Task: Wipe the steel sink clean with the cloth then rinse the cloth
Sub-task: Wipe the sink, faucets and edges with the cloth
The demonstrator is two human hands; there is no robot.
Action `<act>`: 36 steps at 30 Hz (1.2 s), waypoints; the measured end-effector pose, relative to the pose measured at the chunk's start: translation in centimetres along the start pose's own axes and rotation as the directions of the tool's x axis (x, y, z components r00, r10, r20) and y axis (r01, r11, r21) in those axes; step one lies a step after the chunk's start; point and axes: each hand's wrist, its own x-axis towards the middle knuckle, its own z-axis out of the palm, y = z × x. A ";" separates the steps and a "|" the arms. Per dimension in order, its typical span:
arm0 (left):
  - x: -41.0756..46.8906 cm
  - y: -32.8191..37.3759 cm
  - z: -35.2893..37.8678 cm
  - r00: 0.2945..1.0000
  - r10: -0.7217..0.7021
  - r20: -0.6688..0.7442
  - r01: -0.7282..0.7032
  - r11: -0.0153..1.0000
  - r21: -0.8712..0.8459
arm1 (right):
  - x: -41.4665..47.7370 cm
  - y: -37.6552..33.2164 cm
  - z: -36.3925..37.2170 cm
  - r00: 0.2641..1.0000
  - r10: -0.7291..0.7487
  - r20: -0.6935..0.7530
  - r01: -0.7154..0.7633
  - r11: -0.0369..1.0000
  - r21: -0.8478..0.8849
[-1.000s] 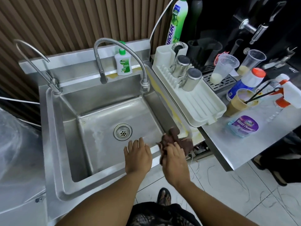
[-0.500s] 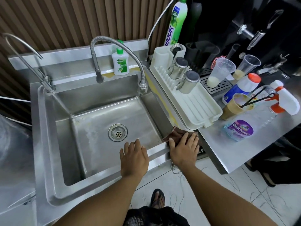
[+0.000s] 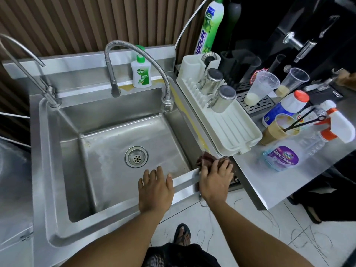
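At the front right corner of the sink (image 3: 185, 181), the brown cloth (image 3: 207, 159) lies bunched on the steel rim, just beside the white dish rack (image 3: 231, 132). I judge that corner is the spot being wiped now. My right grip (image 3: 214, 180) sits on top of the cloth, fingers spread and pressing down rather than pinching, so it can slide along the rim. My left grip (image 3: 155, 189) is flat and holds nothing, resting on the front edge, likely to brace me. Rinsing under the faucet (image 3: 134, 53) is not yet done.
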 end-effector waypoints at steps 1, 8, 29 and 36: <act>0.0 0.0 -0.1 1.000 0.000 -0.003 0.000 1.000 0.004 | -0.9 -0.7 0.6 0.999 -0.038 0.001 0.038 0.999 -0.017; -0.1 0.0 -0.3 1.000 0.005 -0.005 -0.005 1.000 -0.006 | -0.1 0.4 0.4 0.979 -0.065 -0.191 0.099 0.980 0.173; 0.0 0.2 -0.3 1.000 -0.006 0.001 0.006 1.000 -0.016 | 2.0 2.7 0.1 0.947 -0.101 -0.306 0.134 0.987 0.089; -0.1 0.2 -0.3 1.000 -0.012 0.013 0.012 1.000 -0.007 | -0.7 2.0 0.7 0.937 -0.284 -0.202 0.302 0.951 0.063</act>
